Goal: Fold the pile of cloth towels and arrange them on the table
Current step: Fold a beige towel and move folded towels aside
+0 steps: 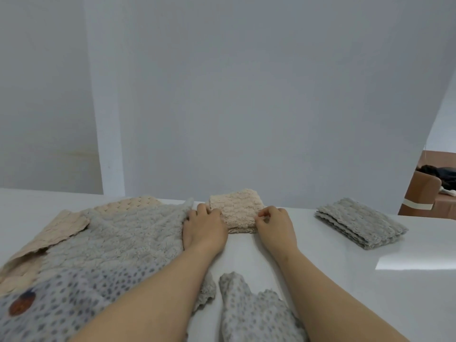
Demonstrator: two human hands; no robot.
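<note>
Folded beige towel (234,209) sits mid-table near the far edge of the white table (370,280). Left hand (204,227) has fingers curled onto its left edge; right hand (275,227) pinches its right edge between thumb and fingers. Folded grey towel (360,225) lies well apart to the right. Unfolded pile (111,248) on the left holds grey, beige and dotted cloths, under the left forearm. Dotted towel (259,314) lies crumpled at the near edge between the arms. Cardboard box (423,193) stands beyond the table, far right.
</note>
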